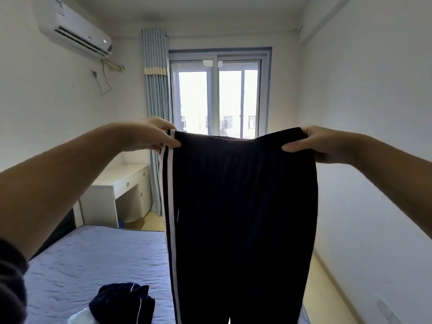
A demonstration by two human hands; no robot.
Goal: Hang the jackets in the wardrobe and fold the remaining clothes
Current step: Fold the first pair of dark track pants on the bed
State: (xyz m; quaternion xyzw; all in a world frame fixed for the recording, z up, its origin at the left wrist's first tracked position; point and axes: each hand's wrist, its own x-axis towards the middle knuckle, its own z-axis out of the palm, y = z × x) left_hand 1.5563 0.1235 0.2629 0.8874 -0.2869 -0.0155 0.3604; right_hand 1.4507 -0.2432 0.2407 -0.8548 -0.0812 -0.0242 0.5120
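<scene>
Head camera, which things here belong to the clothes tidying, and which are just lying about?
Belong to the job: trousers, held up at the waistband by the left hand and right hand; dark garment on the bed; pale item beside it, probably clothing.

Just about: bed, desk, curtain, window, air conditioner.

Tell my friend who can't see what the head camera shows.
The left hand and right hand hold dark trousers with white side stripes up by the waistband. Below is a blue bed with another dark garment; a window shines behind.
</scene>
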